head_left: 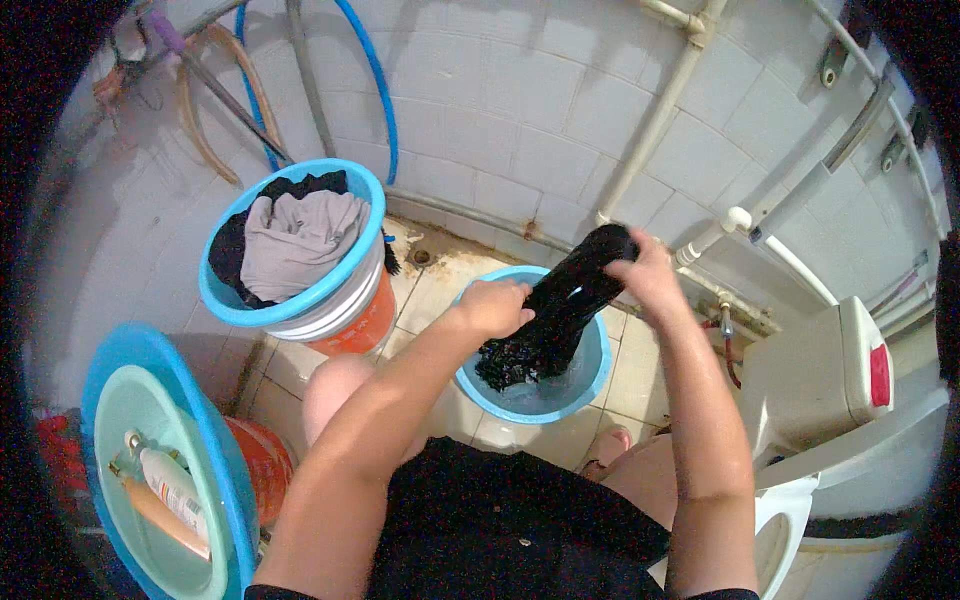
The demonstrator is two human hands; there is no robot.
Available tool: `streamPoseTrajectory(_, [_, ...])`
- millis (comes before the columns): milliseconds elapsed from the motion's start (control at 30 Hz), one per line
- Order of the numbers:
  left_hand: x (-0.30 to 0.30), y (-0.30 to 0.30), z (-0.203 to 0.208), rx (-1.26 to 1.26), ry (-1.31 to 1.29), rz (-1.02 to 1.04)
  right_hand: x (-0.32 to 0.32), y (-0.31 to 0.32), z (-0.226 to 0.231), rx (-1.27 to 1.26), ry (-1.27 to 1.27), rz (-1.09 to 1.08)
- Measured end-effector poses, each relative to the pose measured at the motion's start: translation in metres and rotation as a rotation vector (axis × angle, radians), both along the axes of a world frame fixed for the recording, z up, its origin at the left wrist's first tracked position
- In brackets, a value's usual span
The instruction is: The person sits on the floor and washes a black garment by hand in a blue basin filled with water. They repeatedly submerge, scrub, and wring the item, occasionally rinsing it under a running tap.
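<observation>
A wet black garment (560, 318) stretches between my two hands, its lower part hanging into a light blue basin (530, 412) of water on the tiled floor. My left hand (496, 308) is closed on the garment's left side, above the basin's rim. Higher up and to the right, my right hand (648, 274) grips the bunched upper end, outside the basin's far right rim. What kind of garment it is cannot be made out. Some fingers of both hands are hidden by the cloth.
At left, a blue basin (238, 318) with a grey cloth (300, 240) and dark clothes rests on an orange-and-white bucket (360, 320). Lower left, a pale green basin (125, 385) holds a white bottle (172, 485). A toilet (800, 385) stands right; pipes (665, 110) run along the wall.
</observation>
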State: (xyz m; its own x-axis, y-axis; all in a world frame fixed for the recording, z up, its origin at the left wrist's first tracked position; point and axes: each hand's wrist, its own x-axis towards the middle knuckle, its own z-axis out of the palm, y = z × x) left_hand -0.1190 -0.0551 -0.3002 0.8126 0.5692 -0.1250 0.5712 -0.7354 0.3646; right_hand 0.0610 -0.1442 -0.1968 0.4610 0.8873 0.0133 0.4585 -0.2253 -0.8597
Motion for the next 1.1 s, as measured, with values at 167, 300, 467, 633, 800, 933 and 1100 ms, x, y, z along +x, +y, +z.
streamPoseTrajectory(167, [-0.02, -0.001, 0.048, 0.084, -0.269, 0.089, -0.015, 0.001, 0.044, 0.172, -0.027, 0.151])
streamPoseTrajectory(300, [-0.025, 0.012, 0.035, -0.054, -0.449, 0.254, -0.018, 0.017, 0.01, -0.025, -0.326, 0.204])
streamPoseTrajectory(467, [-0.02, 0.023, 0.03, 0.023, -0.384, 0.274, 0.001, 0.055, -0.14, -0.283, -0.428, 0.183])
streamPoseTrajectory(633, [-0.019, 0.025, 0.031, 0.122, -0.189, 0.171, -0.01, 0.075, -0.252, -0.223, -0.13, 0.111])
streamPoseTrajectory(800, [-0.026, 0.02, 0.024, 0.135, -0.009, 0.081, -0.034, 0.055, -0.329, -0.4, -0.629, 0.276])
streamPoseTrajectory(933, [-0.037, 0.022, 0.024, 0.134, 0.057, 0.09, -0.036, 0.036, -0.368, -0.41, -0.872, 0.397])
streamPoseTrajectory(1100, [-0.04, 0.017, 0.035, 0.131, 0.107, 0.038, -0.03, 0.058, -0.374, -0.635, -1.034, 0.49])
